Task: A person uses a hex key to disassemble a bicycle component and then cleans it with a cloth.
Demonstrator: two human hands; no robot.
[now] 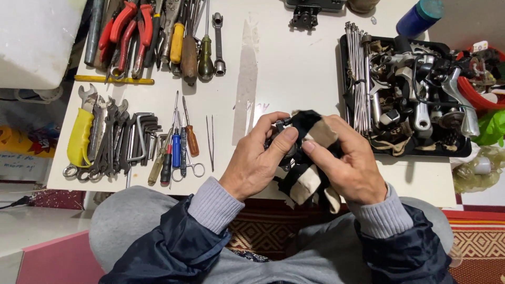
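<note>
My left hand [258,160] grips a small dark metal part [281,126], mostly hidden behind my fingers. My right hand [350,165] presses a grimy black-and-cream rag [307,181] against that part; the rag hangs down between my hands. Both hands hover over the front edge of the white table [294,68], above my lap.
Left on the table lie pliers [126,31], screwdrivers [181,142], wrenches [108,139], hex keys and tweezers [210,142]. A black tray [344,79] at right holds spokes and several metal bicycle parts. A blue bottle [418,16] stands at the back right. A patterned rug lies below.
</note>
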